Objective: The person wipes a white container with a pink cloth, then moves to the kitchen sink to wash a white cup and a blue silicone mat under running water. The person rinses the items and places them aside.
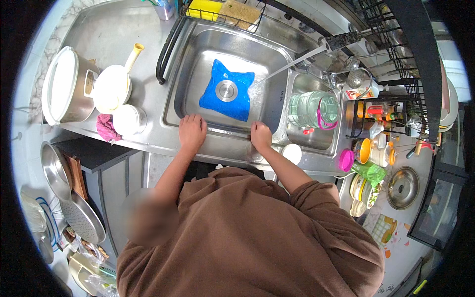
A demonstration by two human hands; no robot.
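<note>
In the head view, my left hand (193, 130) rests on the front rim of the stainless steel sink (182, 74), its fingers bent over the edge. My right hand (261, 134) lies on the same rim farther right with its fingers curled; the fingertips are hidden. I see no object in either hand. On the basin floor a wet blue cloth (233, 107) is spread out, its corners pointing outward. A round metal drain cover (226, 91) sits at the middle of the cloth. From the upper right a thin stream of water (276, 72) runs down toward the cloth's right side.
A smaller basin at right holds a large clear jar (304, 109) with a pink handle. To the left stand a lidded metal pot (79, 107), a white ladle (111, 89), a white tub (128, 119) and a pink cloth (107, 127). Sponges fill a wire basket (230, 18) behind.
</note>
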